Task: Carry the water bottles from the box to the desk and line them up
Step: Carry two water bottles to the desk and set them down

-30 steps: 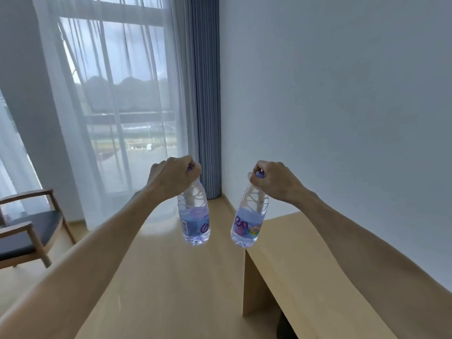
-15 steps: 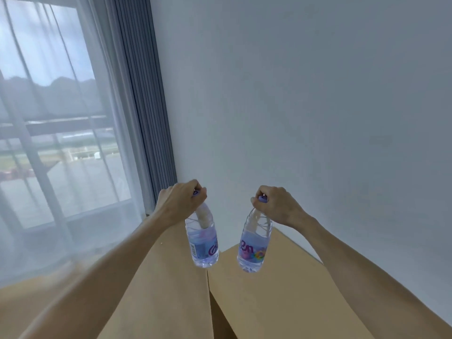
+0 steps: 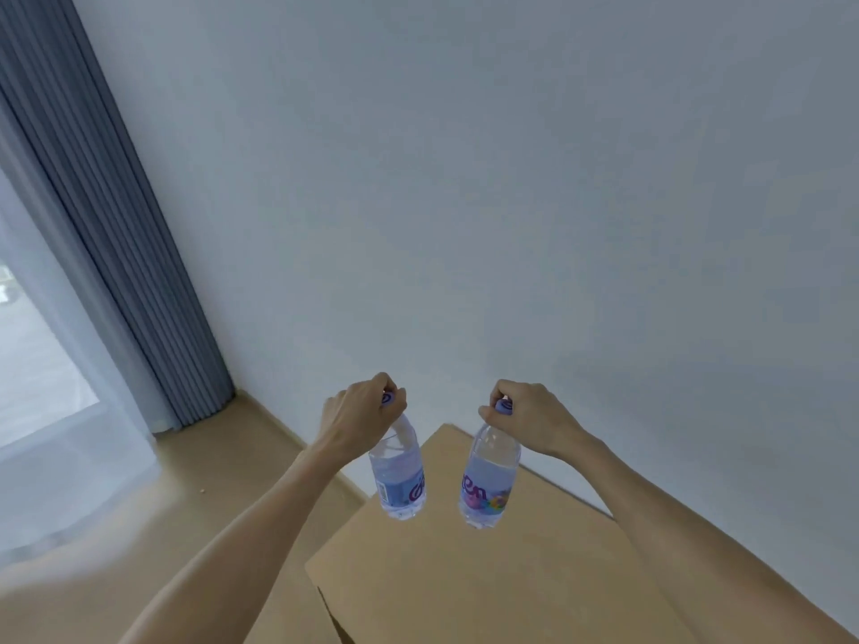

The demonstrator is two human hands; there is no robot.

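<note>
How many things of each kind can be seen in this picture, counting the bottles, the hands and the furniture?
Water bottles: 2, the left bottle and the right bottle, each hanging by its purple cap
Hands: 2, the left hand and the right hand, each gripping one bottle at the cap
Desks: 1, the wooden desk
Curtains: 1, the grey-blue curtain
Total: 6
</note>
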